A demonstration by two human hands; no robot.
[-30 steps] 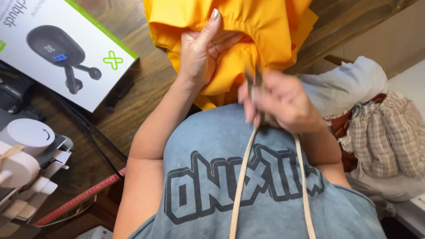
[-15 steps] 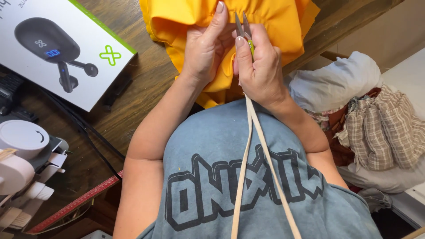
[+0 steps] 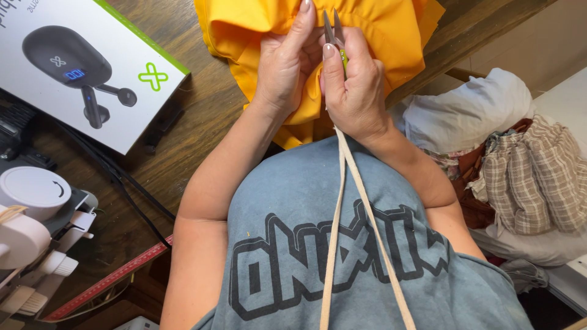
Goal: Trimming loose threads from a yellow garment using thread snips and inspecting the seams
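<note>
Bright yellow-orange cotton garment (image 3: 391, 36) bunched at far edge of wooden worktop (image 3: 202, 116). Left hand (image 3: 286, 67) pinches its fabric; right hand (image 3: 353, 85), now raised beside left, grips small metal thread snips (image 3: 333, 27), tips on cloth. Cream neck strap (image 3: 342, 201) hangs below.

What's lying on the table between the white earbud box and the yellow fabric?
In the head view, only bare dark wood of the table lies between the white earbud box and the yellow fabric; the box's corner and the cloth edge stay apart.
</note>
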